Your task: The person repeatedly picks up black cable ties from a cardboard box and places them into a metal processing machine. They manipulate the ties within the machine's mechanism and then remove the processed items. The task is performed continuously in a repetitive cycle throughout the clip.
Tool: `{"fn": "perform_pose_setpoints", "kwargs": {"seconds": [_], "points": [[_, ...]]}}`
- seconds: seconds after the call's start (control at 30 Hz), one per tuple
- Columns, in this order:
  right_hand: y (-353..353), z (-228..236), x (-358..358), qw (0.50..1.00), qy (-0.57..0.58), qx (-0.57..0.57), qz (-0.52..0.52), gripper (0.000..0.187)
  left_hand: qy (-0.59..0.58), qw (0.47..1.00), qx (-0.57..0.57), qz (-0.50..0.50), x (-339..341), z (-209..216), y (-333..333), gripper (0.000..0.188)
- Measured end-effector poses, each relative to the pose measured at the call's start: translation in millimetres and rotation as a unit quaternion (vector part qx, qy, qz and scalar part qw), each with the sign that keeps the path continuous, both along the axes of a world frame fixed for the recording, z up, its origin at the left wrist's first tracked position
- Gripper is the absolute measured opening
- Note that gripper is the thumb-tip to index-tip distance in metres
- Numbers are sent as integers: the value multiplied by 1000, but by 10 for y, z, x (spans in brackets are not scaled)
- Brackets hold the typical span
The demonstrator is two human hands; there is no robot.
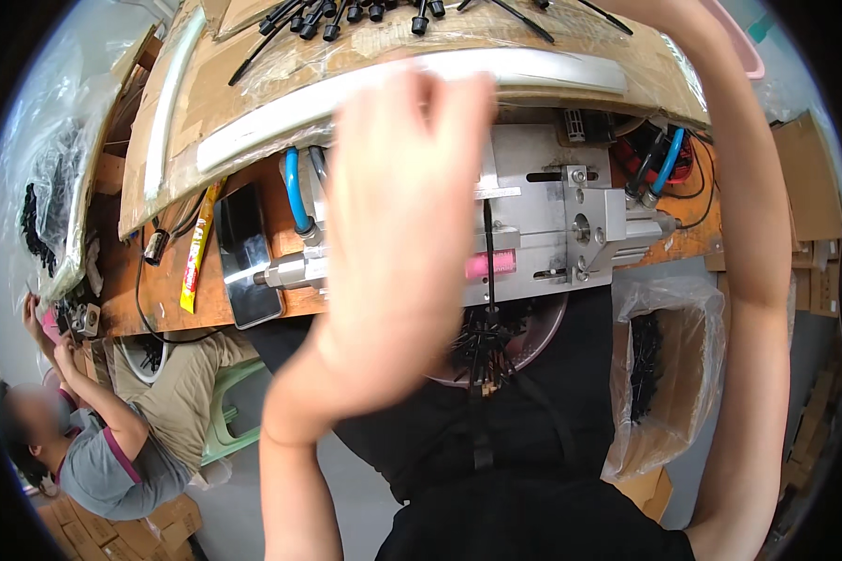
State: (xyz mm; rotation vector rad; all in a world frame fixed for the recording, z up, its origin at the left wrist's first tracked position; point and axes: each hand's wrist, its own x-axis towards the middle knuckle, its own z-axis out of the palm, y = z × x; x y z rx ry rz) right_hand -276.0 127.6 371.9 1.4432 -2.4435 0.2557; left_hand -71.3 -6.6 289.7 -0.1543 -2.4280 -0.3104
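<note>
My left hand (393, 215), smeared by motion, hangs over a metal clamping machine (533, 234) at the middle of the bench. Its fingertips come near a white strip (552, 73) on the edge of a plastic-covered cardboard sheet (374, 56); whether they hold anything cannot be made out. At the top right, my right hand (650, 9) reaches over that sheet, its fingers cut off by the frame. Several thin black rods with thick ends (332, 23) lie there. One black rod (489, 252) stands across the machine beside a pink block (503, 262).
A pink bowl (554, 329) with black rods is below the machine. A plastic-lined box (692, 374) stands at right. Left on the bench lie a phone (248, 252) and a yellow packet (198, 248). A person (122, 458) works at far left. Blue hoses (295, 192) rise from the machine.
</note>
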Motion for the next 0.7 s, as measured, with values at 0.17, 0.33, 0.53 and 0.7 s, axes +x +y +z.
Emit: {"fn": "perform_pose_setpoints", "kwargs": {"seconds": [0.17, 0.33, 0.53, 0.7], "points": [[-166, -46, -154, 996, 81, 29, -31, 16, -148, 985, 37, -75, -497, 515, -387, 20], [-77, -68, -246, 971, 224, -23, 79, 10, 10, 993, 57, -98, -259, 302, -492, 16], [211, -61, -17, 949, -80, -303, 42, 19, -7, 994, 92, -51, 653, -366, 112, 53], [454, -96, 440, 868, -227, -439, 43, 26, -121, 993, 3, -13, 941, -780, 470, 66]]}}
